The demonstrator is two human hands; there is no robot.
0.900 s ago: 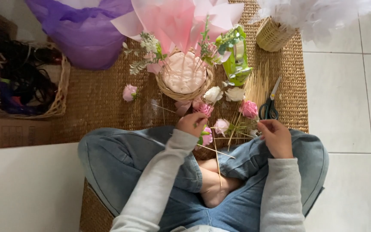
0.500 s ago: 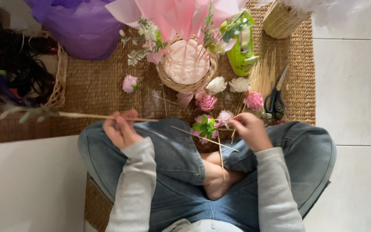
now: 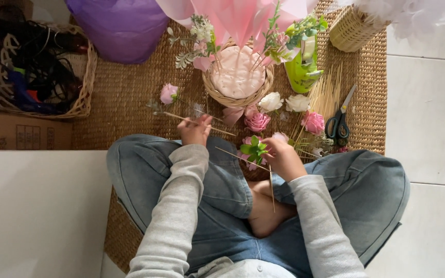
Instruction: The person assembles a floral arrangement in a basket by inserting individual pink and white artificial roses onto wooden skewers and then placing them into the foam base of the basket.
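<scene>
since earlier, left hand (image 3: 195, 129) swung its skewered sprig (image 3: 191, 119) inward; both hands clamped, right hand (image 3: 283, 157) on pink flowers (image 3: 253, 150).

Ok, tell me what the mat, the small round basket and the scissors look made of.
Mat: woven straw or seagrass, matte tan, coarse visible weave.
Small round basket: woven wicker, pale brown plaited rim.
Scissors: likely metal blades, shiny grey; dark handles, probably plastic.

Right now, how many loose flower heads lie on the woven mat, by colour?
Pink fabric rose heads: 3
White fabric rose heads: 2
Total: 5, not counting the stems held in either hand.
</scene>
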